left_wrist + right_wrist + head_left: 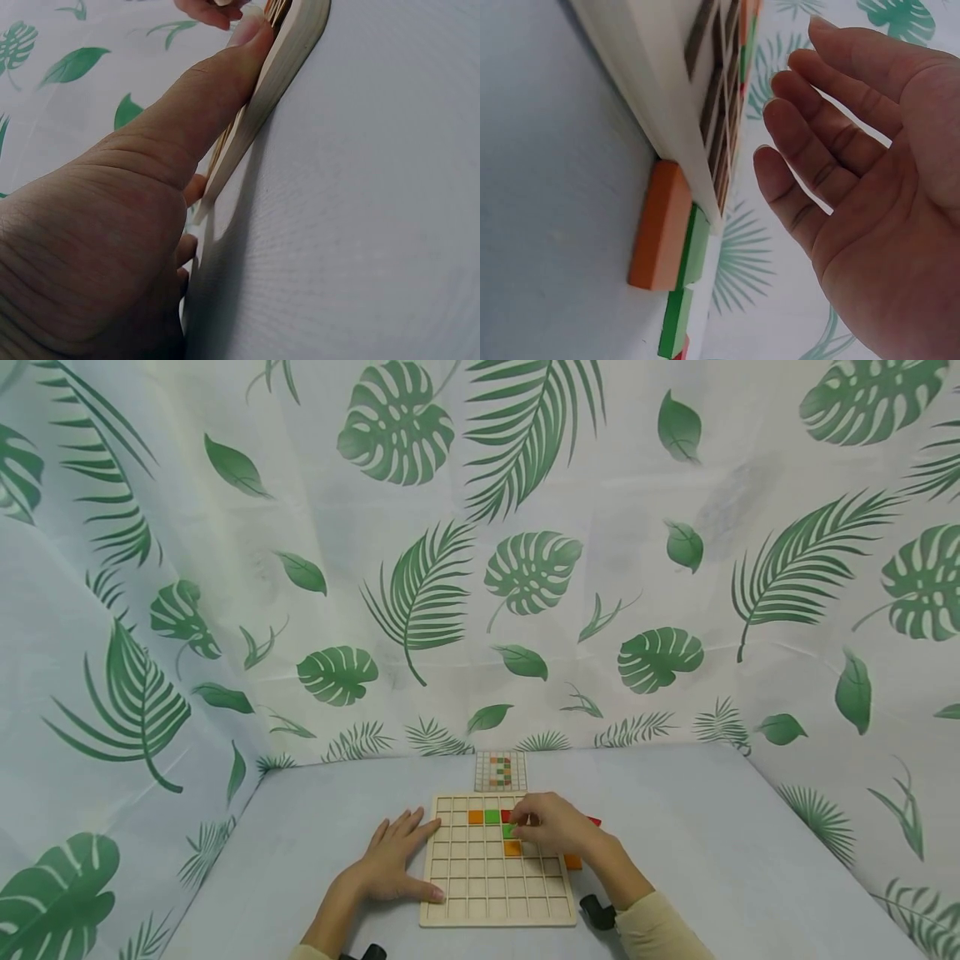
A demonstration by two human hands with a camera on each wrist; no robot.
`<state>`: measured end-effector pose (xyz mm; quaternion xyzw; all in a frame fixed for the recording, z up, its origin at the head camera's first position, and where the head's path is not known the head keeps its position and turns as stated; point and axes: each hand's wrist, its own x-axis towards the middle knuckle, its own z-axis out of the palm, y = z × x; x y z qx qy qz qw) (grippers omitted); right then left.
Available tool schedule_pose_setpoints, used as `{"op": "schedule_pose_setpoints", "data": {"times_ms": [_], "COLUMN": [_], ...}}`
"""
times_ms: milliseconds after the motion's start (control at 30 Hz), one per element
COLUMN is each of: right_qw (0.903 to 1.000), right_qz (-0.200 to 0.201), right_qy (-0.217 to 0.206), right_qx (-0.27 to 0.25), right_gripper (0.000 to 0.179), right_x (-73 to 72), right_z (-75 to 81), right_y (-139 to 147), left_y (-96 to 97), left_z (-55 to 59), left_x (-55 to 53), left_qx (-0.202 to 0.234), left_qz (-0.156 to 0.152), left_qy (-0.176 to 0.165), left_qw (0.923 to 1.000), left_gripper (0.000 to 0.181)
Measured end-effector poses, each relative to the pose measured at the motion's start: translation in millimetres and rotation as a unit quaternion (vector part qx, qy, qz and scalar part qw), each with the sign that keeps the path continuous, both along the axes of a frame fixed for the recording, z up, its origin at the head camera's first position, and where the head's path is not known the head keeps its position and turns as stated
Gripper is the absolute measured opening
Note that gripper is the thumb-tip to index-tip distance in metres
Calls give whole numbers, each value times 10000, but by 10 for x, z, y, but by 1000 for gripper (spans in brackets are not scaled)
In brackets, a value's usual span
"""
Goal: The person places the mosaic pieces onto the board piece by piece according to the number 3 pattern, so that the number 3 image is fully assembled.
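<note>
A wooden grid board (465,910) lies flat on the table. My left hand (393,860) is spread at its left side, thumb (217,97) resting on the board's edge near the front corner. Over the board's upper right part hovers my right hand (555,822), fingers loosely curved, with nothing seen between them in the right wrist view. Close to its fingertips is a green tile (508,832), with an orange tile (512,849) just below. Along the row above sit an orange tile (476,817), a green tile (492,817) and a partly covered red tile (506,816).
A small pattern card (480,772) with coloured squares lies behind the board. Beside the board's right edge are a loose orange block (660,232), green blocks (676,319) and a red tile (595,821). Leaf-printed cloth (450,610) hangs around the table.
</note>
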<state>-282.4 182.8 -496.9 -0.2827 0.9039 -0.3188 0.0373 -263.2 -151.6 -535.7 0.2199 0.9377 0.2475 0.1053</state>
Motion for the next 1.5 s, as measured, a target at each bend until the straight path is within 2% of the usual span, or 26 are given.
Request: {"op": "schedule_pose_setpoints", "data": {"times_ms": [333, 667, 1500], "right_qw": [9996, 9992, 9955], "right_qz": [137, -287, -871], "right_qy": [-265, -250, -287], "right_qx": [-1, 140, 249], "right_gripper": [9, 14, 15], "right_x": [13, -8, -59], "right_z": [-80, 1, 77], "right_y": [-24, 51, 301], "left_y": [-10, -14, -17], "left_z": [-1, -3, -36], "left_x": [3, 5, -7], "left_qx": [29, 41, -12], "left_qz": [-31, 4, -36], "left_qy": [-10, 7, 116], "left_qw": [10000, 10000, 9999], "left_gripper": [116, 116, 118]}}
